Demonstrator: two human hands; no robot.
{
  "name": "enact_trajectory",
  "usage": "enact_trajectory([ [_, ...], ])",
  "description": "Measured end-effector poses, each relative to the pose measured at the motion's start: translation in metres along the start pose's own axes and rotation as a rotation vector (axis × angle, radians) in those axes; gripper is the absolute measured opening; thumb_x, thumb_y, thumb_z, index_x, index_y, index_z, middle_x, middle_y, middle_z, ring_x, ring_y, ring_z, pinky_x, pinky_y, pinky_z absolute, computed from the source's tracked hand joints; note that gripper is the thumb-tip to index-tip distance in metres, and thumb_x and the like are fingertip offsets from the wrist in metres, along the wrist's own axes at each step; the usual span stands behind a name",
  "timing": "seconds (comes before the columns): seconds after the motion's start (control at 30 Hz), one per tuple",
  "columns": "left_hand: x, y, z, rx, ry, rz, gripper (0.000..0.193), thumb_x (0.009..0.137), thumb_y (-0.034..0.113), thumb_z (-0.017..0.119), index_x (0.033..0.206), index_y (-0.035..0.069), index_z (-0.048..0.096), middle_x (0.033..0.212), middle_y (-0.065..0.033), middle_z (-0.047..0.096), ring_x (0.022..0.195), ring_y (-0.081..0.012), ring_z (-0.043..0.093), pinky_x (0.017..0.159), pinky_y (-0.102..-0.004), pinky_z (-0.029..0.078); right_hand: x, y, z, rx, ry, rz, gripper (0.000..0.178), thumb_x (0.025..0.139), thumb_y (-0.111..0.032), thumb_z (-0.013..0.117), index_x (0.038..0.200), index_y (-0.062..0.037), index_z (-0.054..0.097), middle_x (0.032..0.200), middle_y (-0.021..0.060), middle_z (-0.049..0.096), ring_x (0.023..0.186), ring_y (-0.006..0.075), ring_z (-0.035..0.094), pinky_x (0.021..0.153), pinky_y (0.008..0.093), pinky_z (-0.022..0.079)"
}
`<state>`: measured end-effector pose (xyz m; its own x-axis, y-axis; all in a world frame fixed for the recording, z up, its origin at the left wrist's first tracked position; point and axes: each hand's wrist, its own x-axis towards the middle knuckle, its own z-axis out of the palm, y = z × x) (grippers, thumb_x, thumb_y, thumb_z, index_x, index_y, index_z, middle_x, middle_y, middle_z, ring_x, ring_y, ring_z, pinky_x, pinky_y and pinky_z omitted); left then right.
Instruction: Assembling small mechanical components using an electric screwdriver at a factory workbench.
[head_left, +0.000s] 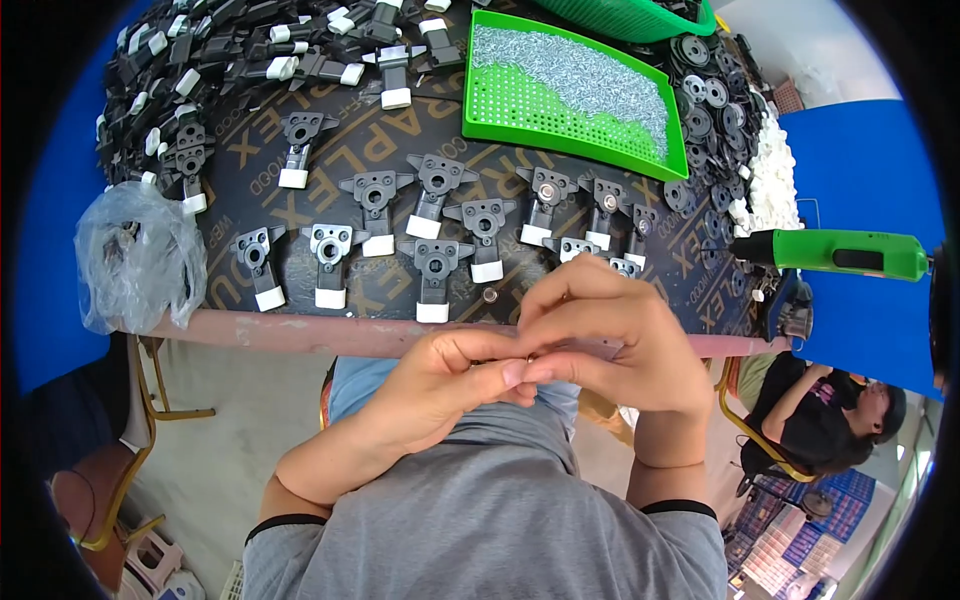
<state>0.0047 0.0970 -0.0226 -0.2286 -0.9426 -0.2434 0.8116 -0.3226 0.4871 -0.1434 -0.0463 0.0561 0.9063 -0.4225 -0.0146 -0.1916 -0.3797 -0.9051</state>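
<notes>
In front of my body, just off the table's near edge, my left hand [440, 385] and my right hand [625, 340] meet with thumbs and fingertips pinched together. A tiny glint of metal shows between them, but the fingers cover what it belongs to. Past my hands, several black plastic brackets with white end caps [437, 262] lie spread over the table. A few at the right, such as this bracket [547, 195], carry a round metal piece in the central hole; others have open holes. One small round metal piece [490, 295] rests alone near the edge.
A green tray [465, 125] holds small silvery screws. Behind it stands a green basket [640, 20]. Brackets are heaped at left [150, 90], above a clear plastic bag [140, 255]. Black wheels [695, 90], white pieces [772, 170] and a green electric screwdriver [850, 253] occupy the right.
</notes>
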Motion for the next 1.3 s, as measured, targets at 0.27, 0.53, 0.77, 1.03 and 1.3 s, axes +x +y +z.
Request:
enact_trajectory([
  [0.27,-0.004,0.011,0.006,-0.187,0.087,0.019,0.028,0.099,0.012,0.053,0.121,-0.004,0.059,0.114,-0.0134,0.064,0.101,-0.0194,0.063,0.094,-0.0357,0.051,0.037,0.030,0.013,0.218,0.263,0.144,0.011,0.076,-0.007,0.080,0.081,-0.0010,0.071,0.091,0.0072,0.065,0.077,0.0153,0.060,0.068,0.0263,0.046],
  [0.53,-0.014,0.014,0.017,-0.136,0.145,0.041,0.033,0.103,0.012,0.045,0.133,-0.001,0.045,0.134,-0.0234,0.054,0.128,-0.0360,0.052,0.107,-0.0438,0.045,0.058,0.058,0.028,-0.343,0.423,0.043,0.011,0.080,-0.010,0.079,0.088,-0.0032,0.075,0.088,0.0015,0.064,0.072,0.0104,0.055,0.062,0.0230,0.043],
  [0.77,-0.021,0.011,0.004,-0.161,0.081,0.149,0.020,0.104,0.014,0.043,0.120,0.004,0.049,0.132,-0.0268,0.055,0.122,-0.0356,0.058,0.101,-0.0432,0.050,0.041,0.030,0.023,-0.293,0.556,0.029,0.008,0.080,-0.004,0.077,0.087,-0.0060,0.075,0.086,0.0008,0.067,0.070,0.0077,0.055,0.058,0.0207,0.040],
  [1.03,-0.033,0.040,-0.008,-0.161,0.368,0.508,0.022,0.103,0.012,0.044,0.121,0.001,0.050,0.128,-0.0227,0.057,0.106,-0.0260,0.064,0.095,-0.0377,0.052,0.009,0.033,0.055,-0.603,0.353,0.091,0.017,0.074,-0.009,0.078,0.087,-0.0028,0.069,0.081,0.0085,0.063,0.076,0.0270,0.059,0.066,0.0361,0.048],
  [1.3,-0.042,0.033,-0.020,-0.223,0.178,0.427,0.027,0.104,0.010,0.042,0.127,0.000,0.048,0.128,-0.0241,0.058,0.101,-0.0277,0.066,0.092,-0.0397,0.054,0.009,0.039,0.059,-0.541,0.423,0.021,0.011,0.075,-0.003,0.075,0.085,-0.0036,0.069,0.082,0.0079,0.065,0.075,0.0272,0.058,0.067,0.0361,0.047],
])
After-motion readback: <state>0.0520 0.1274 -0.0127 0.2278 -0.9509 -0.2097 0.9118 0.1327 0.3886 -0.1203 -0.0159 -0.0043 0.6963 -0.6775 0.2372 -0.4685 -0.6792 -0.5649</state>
